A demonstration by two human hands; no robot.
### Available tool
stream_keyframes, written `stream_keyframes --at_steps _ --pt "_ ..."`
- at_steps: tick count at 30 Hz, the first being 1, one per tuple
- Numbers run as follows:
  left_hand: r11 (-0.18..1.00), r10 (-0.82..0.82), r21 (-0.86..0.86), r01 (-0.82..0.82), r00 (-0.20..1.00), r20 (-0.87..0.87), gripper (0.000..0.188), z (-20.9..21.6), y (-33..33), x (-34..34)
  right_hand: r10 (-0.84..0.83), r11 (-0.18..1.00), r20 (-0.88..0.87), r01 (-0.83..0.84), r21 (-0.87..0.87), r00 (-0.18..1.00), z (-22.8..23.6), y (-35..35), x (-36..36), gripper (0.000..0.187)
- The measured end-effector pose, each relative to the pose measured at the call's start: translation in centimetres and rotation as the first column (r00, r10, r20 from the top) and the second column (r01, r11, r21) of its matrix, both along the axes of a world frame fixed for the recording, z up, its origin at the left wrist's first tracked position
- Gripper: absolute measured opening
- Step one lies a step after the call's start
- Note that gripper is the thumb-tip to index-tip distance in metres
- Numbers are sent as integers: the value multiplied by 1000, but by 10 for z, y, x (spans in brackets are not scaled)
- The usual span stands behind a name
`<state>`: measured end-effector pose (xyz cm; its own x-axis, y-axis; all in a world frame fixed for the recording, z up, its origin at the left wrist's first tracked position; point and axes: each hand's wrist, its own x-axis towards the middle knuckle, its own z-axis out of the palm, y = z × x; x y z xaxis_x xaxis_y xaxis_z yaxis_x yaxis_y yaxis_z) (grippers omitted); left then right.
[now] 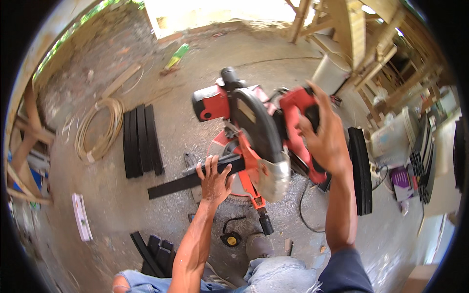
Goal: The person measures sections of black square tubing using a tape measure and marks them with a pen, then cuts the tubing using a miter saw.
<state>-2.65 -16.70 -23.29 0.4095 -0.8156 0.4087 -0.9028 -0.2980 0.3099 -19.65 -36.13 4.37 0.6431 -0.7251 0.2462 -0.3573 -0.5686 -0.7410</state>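
Observation:
A red and black miter saw (254,117) stands on the floor in front of me, its head raised and its round blade guard blurred. A black bar (171,189) lies across the saw's base, its left end jutting out past it. My left hand (215,183) holds the bar down near the fence, fingers curved over it, left of the blade. On the right, my right hand (325,139) is closed around the saw's red handle (295,127); motion blurs some of its fingers. An orange arm with a black knob (265,222) points from the base toward me.
Several black bars (141,141) lie to the left, beside a coil of hose (100,129). More black bars (360,171) lie right of my forearm. A tape measure (231,238) sits near my shoe (259,246). A cable (305,217) curves across the dusty floor. Buckets (395,136) stand at right.

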Motion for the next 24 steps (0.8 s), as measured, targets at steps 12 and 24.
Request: stream_keyframes --at_steps 12,24 --pt "1000 9 9 -8 1000 -16 33 -3 -7 -5 -67 998 328 64 22 942 -80 47 -49 72" --pt "999 -11 40 11 1000 -5 32 -1 -5 -3 -154 979 393 87 184 906 -77 45 -39 62"
